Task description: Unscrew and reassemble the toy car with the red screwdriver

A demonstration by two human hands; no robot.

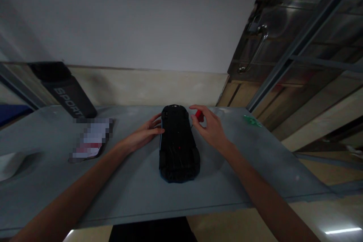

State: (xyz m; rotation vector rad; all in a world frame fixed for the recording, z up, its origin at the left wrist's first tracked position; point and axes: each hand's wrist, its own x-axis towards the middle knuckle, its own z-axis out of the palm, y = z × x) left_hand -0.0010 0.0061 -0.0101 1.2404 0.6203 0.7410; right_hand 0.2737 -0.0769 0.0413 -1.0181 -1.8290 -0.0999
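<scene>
A black toy car (178, 144) lies upside down in the middle of the grey table (255, 166), its underside facing up. My left hand (146, 133) rests against the car's left side, fingers stretched along its edge. My right hand (208, 126) hovers just right of the car's far end and pinches a small red piece (199, 115) between thumb and fingers.
A black bag printed "SPORT" (68, 94) leans at the back left. A blurred card or packet (90, 139) lies left of the car. A small green object (252, 120) sits at the far right of the table. A metal door with a handle (256, 51) stands to the right.
</scene>
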